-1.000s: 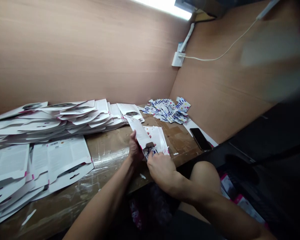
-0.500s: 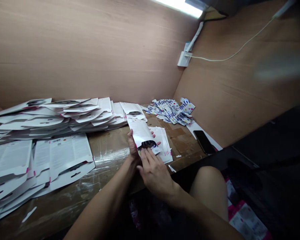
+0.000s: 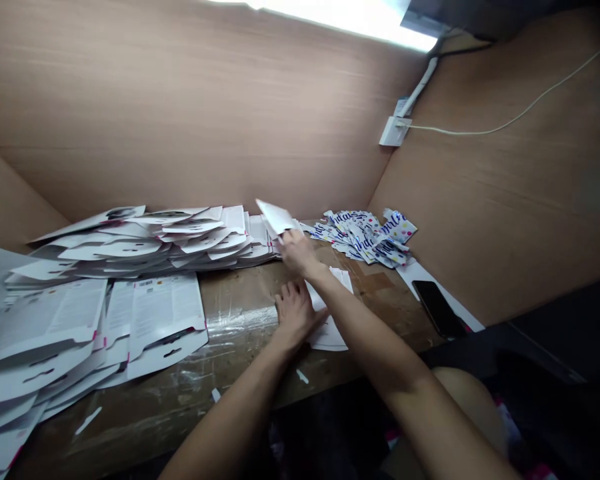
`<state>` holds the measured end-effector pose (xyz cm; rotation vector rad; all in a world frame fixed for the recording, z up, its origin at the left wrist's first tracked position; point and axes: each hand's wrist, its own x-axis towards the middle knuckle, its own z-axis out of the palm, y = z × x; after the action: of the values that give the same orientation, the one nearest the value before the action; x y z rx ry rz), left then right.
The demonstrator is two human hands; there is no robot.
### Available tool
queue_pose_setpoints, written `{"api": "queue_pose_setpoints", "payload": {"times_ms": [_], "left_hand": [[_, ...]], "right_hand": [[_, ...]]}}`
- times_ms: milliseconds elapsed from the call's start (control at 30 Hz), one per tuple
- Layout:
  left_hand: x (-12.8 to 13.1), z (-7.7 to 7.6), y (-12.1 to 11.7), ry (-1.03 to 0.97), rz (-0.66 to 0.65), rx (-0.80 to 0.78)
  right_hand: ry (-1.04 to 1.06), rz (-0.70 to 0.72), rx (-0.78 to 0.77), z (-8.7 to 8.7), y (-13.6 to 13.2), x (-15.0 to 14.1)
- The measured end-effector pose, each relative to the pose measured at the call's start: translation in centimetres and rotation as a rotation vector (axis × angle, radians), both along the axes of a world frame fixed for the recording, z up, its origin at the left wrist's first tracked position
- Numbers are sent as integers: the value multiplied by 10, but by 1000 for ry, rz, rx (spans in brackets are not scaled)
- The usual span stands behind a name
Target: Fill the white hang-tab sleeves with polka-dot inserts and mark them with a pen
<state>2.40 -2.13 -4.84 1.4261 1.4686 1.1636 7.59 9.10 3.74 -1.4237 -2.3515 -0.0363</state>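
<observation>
My right hand (image 3: 299, 253) reaches forward with its fingers closed on a white card sleeve (image 3: 275, 216), which is tilted up at the end of the back row. Motion blurs the sleeve a little. Closer to me, my left hand (image 3: 295, 310) rests with bent, parted fingers at the left side of a small stack of flat white sleeves (image 3: 329, 337). Its thumb lies on the stack, and my right forearm crosses over part of it. Printed packets with blue lettering and coloured dots (image 3: 365, 237) lie in a heap to the right.
Overlapping white sleeves (image 3: 115, 250) line the back left, with more printed sleeves (image 3: 167, 310) in front. A black phone (image 3: 437, 308) lies at the right edge. White scraps (image 3: 89, 421) are on the brown tabletop (image 3: 240, 293). Tan panels (image 3: 180, 107) enclose it; a white socket box (image 3: 395, 131) hangs in the corner.
My right hand has moved forward from the sleeve's opening and carried the sleeve to the back row. My left hand has let go of it and come down beside the small stack. The view has shifted.
</observation>
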Motion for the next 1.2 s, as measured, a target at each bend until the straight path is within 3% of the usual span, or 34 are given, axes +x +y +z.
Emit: {"api": "queue_pose_setpoints", "payload": {"times_ms": [67,167,333,433,533,600,667,767,867,933,1100,1200], "left_hand": [[-2,-7,1,40,-27,9],[-3,-13,8,-217,-52,-15],[-14,-9,25,-432,16,-58],[-22,-2,34,-546,42,-77],[-25,3,38,-693,75,-110],[-23,6,36,-791,96,-126],[-20,10,32,-862,95,-140],[-20,17,21,-1093,-122,-277],[-26,22,10,-1398,-527,-409],[-30,25,4,-1483,-688,-404],[-38,27,-2,-1483,-793,-424],[-41,29,-3,-1465,-850,-472]], "right_hand": [[-61,135,-73,-1,9,-17],[162,229,-18,-14,-12,-9],[780,104,-53,-24,-81,61],[850,46,-54,-22,-109,92],[895,-128,-9,-25,-122,106],[1033,-227,-134,-30,-128,108],[1260,-208,-435,-36,-134,106],[1574,-114,-843,-42,-149,101],[1674,-117,-1085,-44,-163,96],[1675,-122,-1180,-44,-170,92],[1670,-105,-929,-45,-177,79],[1675,-70,-875,-47,-177,75]]}}
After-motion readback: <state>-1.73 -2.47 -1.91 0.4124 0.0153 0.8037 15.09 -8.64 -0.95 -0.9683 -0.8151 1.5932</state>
